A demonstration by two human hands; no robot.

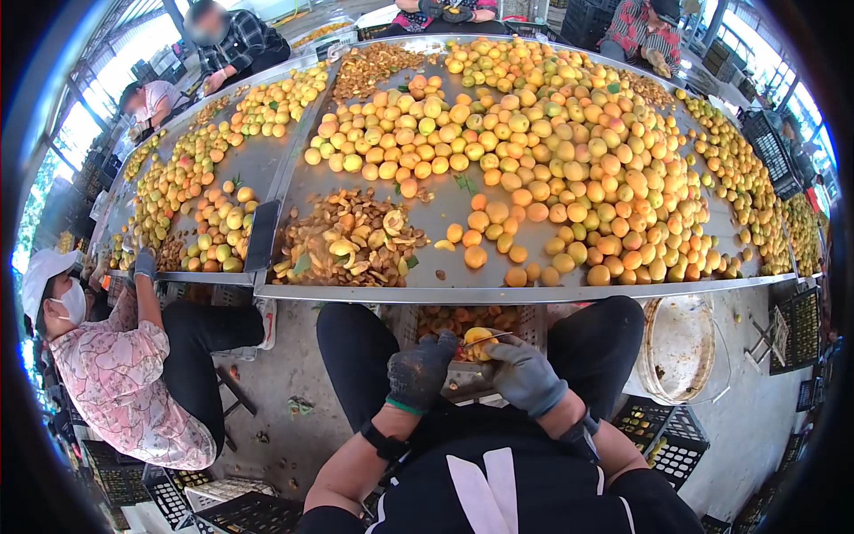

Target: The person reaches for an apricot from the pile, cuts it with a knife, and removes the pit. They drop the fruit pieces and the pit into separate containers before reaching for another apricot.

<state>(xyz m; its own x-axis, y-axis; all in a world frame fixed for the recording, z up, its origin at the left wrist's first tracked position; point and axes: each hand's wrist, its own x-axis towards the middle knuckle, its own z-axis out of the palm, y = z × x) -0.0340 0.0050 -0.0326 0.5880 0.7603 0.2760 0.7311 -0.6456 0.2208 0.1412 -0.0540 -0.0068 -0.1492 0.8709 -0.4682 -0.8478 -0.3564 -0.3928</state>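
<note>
Over a crate (533, 327) between my knees, both gloved hands meet around a yellow-orange apricot (479, 342). My right hand (528, 376), in a grey glove, is closed with its fingertips gripping the fruit from the right. From the other side, my left hand (420, 372), in a dark grey glove, has its fingers curled against the apricot's left edge. Whatever the left fingers hold is too small to make out. Orange-brown apricot pieces (471, 319) lie in the crate below, partly hidden by the hands.
A metal table (445, 293) in front carries many whole apricots (569, 169) and a heap of pits and scraps (347, 238). At right stands a white bucket (678, 343), with black crates (663, 436) nearby. A co-worker (120, 374) sits at left; several others work around the table.
</note>
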